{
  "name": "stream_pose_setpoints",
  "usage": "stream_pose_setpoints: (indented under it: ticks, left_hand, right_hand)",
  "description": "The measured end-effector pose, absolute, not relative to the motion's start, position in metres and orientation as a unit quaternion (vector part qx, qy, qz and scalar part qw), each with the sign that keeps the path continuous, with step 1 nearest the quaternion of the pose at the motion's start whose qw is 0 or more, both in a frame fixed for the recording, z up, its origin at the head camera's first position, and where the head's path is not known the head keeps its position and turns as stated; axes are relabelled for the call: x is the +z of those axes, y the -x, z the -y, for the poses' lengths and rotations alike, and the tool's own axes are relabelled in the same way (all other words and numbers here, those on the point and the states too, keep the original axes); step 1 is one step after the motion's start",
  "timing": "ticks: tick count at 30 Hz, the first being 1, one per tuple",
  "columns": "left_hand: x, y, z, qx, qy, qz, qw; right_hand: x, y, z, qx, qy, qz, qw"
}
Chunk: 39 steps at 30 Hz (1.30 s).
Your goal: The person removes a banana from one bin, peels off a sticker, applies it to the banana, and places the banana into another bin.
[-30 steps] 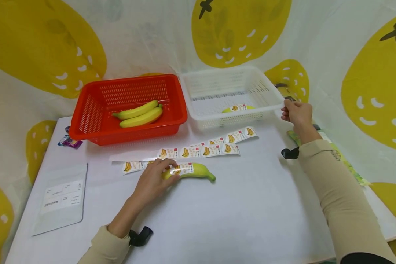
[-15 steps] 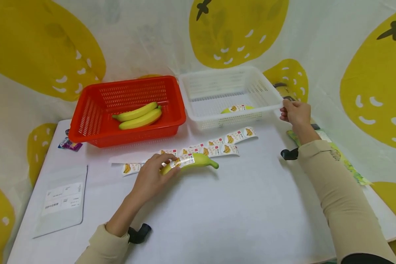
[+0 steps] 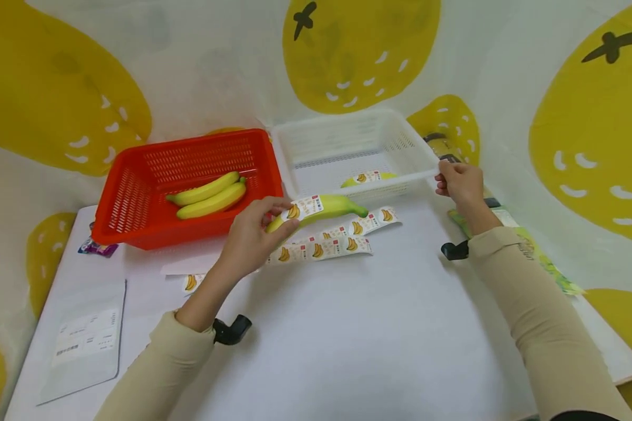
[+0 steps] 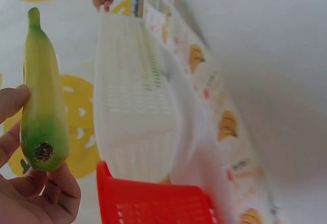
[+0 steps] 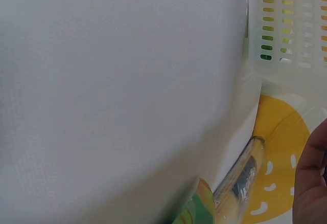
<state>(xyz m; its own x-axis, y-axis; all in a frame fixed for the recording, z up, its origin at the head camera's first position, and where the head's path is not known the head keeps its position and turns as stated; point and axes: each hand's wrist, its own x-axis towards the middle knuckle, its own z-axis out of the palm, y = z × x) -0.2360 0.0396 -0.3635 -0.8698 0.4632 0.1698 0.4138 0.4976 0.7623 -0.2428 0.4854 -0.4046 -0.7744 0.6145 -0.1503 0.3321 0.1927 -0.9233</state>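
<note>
The left hand (image 3: 253,234) is now carrying the smooth, curved yellow-green banana with a paper label (image 3: 321,206) up from the white worktop (image 3: 347,327), fingers curled around it, toward the white perforated plastic basket (image 3: 300,175), whose corner the right hand (image 3: 460,184) is still pinching.

Yellow-green banana (image 3: 329,206) with a white sticker; red basket (image 3: 137,199) at ten o'clock, white basket (image 3: 295,137) at twelve; yellow-fruit-patterned backdrop (image 3: 358,52).

Left hand (image 3: 247,237) holds banana (image 3: 323,206).
</note>
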Motion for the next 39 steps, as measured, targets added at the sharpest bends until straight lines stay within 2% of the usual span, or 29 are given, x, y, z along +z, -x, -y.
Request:
stream_pose_setpoints:
  ticks: [12, 22, 27, 34, 39]
  left_hand:
    - [-0.343, 0.298, -0.082, 0.425, -0.266, -0.864, 0.054]
    - [-0.374, 0.342, -0.121, 0.332, -0.208, -0.916, 0.084]
    - [-0.394, 0.35, -0.135, 0.313, -0.162, -0.924, 0.149]
    - [-0.4, 0.351, -0.139, 0.291, -0.15, -0.935, 0.136]
    - [-0.401, 0.351, -0.132, 0.307, -0.136, -0.93, 0.151]
  right_hand:
    - [-0.412, 0.222, -0.438, 0.509, 0.285, 0.802, 0.13]
    - [-0.416, 0.221, -0.407, 0.525, 0.235, 0.804, 0.15]
    - [-0.417, 0.216, -0.404, 0.518, 0.255, 0.805, 0.135]
    - [-0.416, 0.217, -0.4, 0.521, 0.256, 0.805, 0.127]
    - [-0.418, 0.226, -0.395, 0.527, 0.244, 0.805, 0.125]
